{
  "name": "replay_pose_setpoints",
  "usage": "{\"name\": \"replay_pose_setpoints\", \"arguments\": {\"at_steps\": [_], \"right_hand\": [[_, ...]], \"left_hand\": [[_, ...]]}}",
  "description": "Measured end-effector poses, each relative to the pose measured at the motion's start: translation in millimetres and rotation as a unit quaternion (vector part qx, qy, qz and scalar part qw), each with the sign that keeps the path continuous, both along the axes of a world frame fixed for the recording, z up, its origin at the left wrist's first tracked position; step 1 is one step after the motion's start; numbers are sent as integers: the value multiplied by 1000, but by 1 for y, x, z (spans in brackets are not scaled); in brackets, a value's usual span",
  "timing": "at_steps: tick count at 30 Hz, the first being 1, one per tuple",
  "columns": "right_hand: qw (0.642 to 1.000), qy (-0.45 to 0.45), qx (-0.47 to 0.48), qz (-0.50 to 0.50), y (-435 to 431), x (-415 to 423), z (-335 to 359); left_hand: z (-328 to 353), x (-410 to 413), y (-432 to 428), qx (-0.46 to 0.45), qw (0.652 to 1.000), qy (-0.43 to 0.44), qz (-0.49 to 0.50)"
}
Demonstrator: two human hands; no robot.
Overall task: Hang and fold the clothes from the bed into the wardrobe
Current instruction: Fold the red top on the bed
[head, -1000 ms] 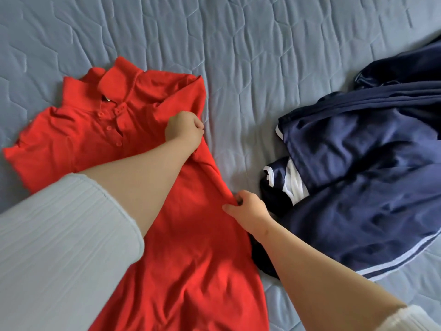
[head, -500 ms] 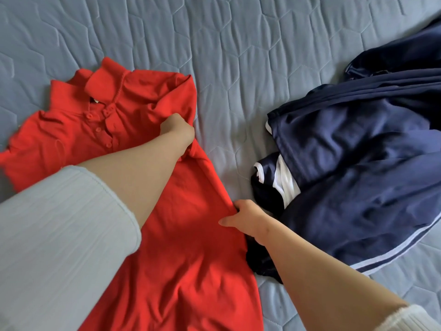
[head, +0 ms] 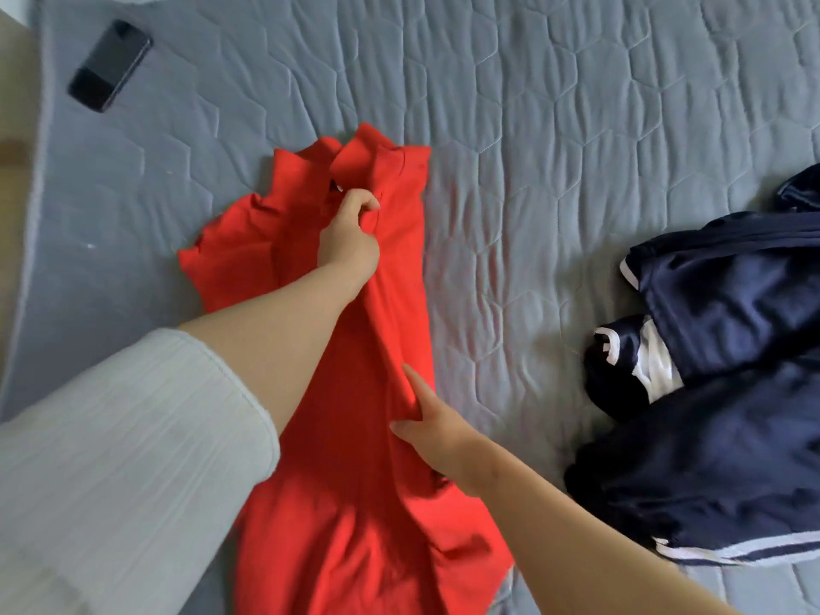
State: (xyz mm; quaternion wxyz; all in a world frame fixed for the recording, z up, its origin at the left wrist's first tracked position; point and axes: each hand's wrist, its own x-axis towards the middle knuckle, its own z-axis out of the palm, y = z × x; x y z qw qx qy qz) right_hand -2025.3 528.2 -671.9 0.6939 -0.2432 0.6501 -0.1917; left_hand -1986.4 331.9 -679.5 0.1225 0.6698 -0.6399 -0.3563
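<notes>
Folding is in hand: the shirt (head: 346, 526) lies centre-left on the bed (head: 532, 126), one side doubled inward. The left hand (head: 348, 241) pinches cloth just below the collar. The right hand (head: 437, 430), lower centre, presses the fold with a straight index finger, thumb spread. Next, probably, the other side folds in, edges kept square.

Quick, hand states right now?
Left hand: closed, gripping the red polo shirt near its collar.
Right hand: index finger and thumb straight on the shirt; other fingers hidden, grip cannot be told.
</notes>
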Motion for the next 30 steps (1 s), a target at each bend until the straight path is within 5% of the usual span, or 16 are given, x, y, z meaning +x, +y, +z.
{"name": "replay_pose_setpoints", "arguments": {"at_steps": [5, 11, 19, 25, 30], "right_hand": [[998, 23, -9, 55, -20, 79, 11], [996, 35, 13, 79, -34, 163, -4], [997, 10, 70, 31, -29, 215, -19], [994, 93, 52, 34, -11, 209, -26], [920, 287, 77, 256, 9, 170, -15]], "left_hand": [[12, 106, -23, -13, 1000, -26, -9], [9, 202, -43, 61, 994, 76, 51], [-12, 253, -40, 142, 985, 93, 11], [-14, 252, 1, 130, 985, 112, -28], [-15, 250, 44, 119, 991, 61, -3]]}}
